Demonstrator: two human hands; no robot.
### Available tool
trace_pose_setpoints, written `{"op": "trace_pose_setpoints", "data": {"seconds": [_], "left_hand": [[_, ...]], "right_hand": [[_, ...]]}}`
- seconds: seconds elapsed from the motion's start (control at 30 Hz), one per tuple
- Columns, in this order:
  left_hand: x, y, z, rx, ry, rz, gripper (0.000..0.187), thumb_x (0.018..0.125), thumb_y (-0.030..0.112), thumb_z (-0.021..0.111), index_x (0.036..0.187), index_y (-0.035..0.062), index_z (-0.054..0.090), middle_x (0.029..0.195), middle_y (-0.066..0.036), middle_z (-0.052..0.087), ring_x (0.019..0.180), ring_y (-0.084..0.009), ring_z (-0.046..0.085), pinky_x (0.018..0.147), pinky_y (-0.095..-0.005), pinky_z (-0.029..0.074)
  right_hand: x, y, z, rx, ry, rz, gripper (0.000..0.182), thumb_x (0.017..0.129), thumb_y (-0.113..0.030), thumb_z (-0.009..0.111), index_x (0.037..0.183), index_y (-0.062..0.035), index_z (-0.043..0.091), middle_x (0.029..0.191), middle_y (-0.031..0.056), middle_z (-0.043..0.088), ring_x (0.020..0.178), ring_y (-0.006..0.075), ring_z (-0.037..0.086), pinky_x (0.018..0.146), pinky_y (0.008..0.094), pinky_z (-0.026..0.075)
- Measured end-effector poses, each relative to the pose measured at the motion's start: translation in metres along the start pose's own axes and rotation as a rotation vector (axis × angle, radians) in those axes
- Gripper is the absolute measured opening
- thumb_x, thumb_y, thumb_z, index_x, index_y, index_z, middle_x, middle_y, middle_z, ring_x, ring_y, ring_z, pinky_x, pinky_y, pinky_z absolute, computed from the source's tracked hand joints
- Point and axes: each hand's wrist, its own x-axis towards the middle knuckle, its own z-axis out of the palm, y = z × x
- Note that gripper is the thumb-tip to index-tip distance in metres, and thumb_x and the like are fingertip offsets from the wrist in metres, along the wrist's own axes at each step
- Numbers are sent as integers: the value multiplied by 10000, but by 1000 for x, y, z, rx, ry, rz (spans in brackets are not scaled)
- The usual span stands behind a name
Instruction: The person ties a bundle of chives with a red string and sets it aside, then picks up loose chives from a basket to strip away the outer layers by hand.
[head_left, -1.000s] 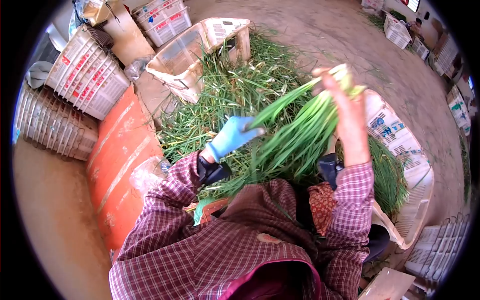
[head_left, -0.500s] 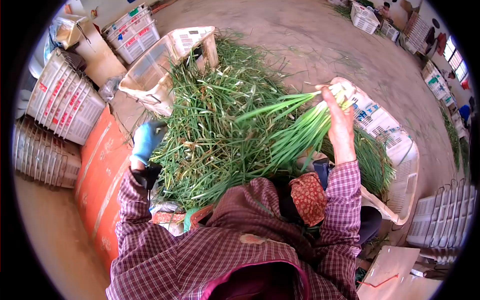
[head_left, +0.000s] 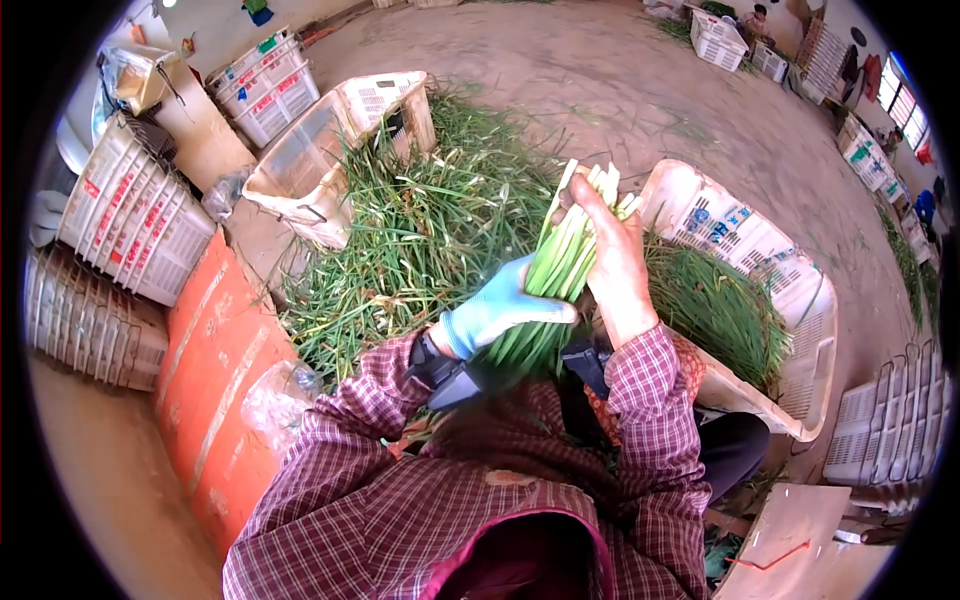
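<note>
A bunch of garlic chives [head_left: 562, 258], pale stalk ends up and green leaves down, is held between both hands in front of my chest. My left hand [head_left: 505, 308], in a light blue glove, wraps round the leafy part from the left. Higher up, my bare right hand [head_left: 612, 255] grips the pale stalks, its thumb across them near the cut ends. Behind the bunch lies a big loose heap of green leaves [head_left: 440, 200]. To the right, a white crate [head_left: 812, 370] holds more long green chives [head_left: 715, 310].
An empty-looking white crate [head_left: 295, 185] stands beyond the heap at left. Stacked crates [head_left: 140, 215] and an orange-red board [head_left: 215, 370] line the left side. A clear plastic bag [head_left: 280, 400] lies on the board. More crates [head_left: 890, 420] are stacked at right.
My left hand has come from the far left to close round the leaves. My right hand has brought the bunch left, and the bunch now stands more upright, its loose stalks gathered together.
</note>
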Motion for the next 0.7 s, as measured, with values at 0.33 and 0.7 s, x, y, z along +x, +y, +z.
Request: {"op": "trace_pose_setpoints", "data": {"seconds": [0.33, 0.7], "left_hand": [[-8, 7, -9, 6, 81, -153, 391, 755, 187, 728, 1072, 15, 576, 865, -37, 617, 742, -118, 586, 666, -263, 469], [-8, -10, -16, -30, 167, -109, 343, 758, 170, 746, 1041, 28, 614, 856, -5, 625, 761, -95, 582, 703, -249, 465]], "right_hand": [[43, 30, -32, -16, 104, -122, 216, 831, -205, 726, 967, -51, 660, 831, 6, 647, 699, 102, 593, 625, 232, 489], [1, 27, -39, -354, -120, -84, 839, 780, -83, 737, 1436, -69, 213, 1290, 131, 482, 1174, 198, 485, 991, 384, 422]]}}
